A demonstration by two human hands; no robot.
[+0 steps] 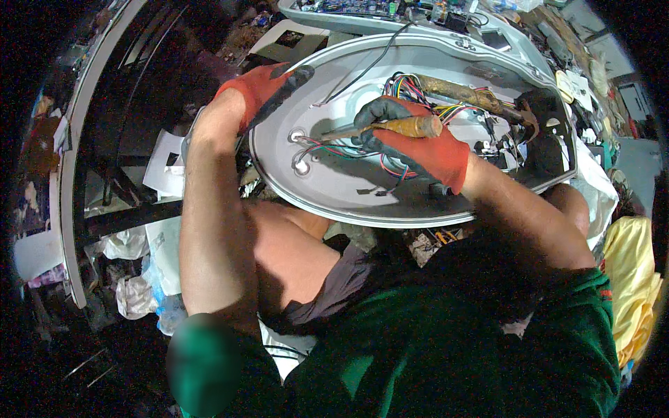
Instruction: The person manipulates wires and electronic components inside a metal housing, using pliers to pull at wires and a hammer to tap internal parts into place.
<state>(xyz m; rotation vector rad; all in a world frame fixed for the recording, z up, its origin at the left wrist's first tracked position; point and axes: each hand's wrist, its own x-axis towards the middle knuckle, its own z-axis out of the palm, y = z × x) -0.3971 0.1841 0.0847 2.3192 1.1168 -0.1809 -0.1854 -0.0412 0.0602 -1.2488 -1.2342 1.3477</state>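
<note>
A large grey plastic housing [334, 202], oval and shallow, lies open across my lap. My left hand [261, 94], in an orange-red glove with dark palm, grips its left rim. In my right hand [418, 143], gloved alike, is a screwdriver [411, 127] with a worn yellowish handle. Its shaft points left, over thin coloured wires [334, 148] that run to two round white-ringed fittings [298, 136] in the housing floor. The tip is hard to make out among them. A hammer [456, 92] with a wooden handle rests inside, beyond my right hand.
Bundled multicoloured wires [404, 85] and small white-and-black parts [498, 143] occupy the housing's right side. A black cable [369, 66] crosses its far rim. Behind stands another grey shell with a blue circuit board [355, 7]. Plastic bags [136, 296] lie at left, yellow cloth [631, 279] at right.
</note>
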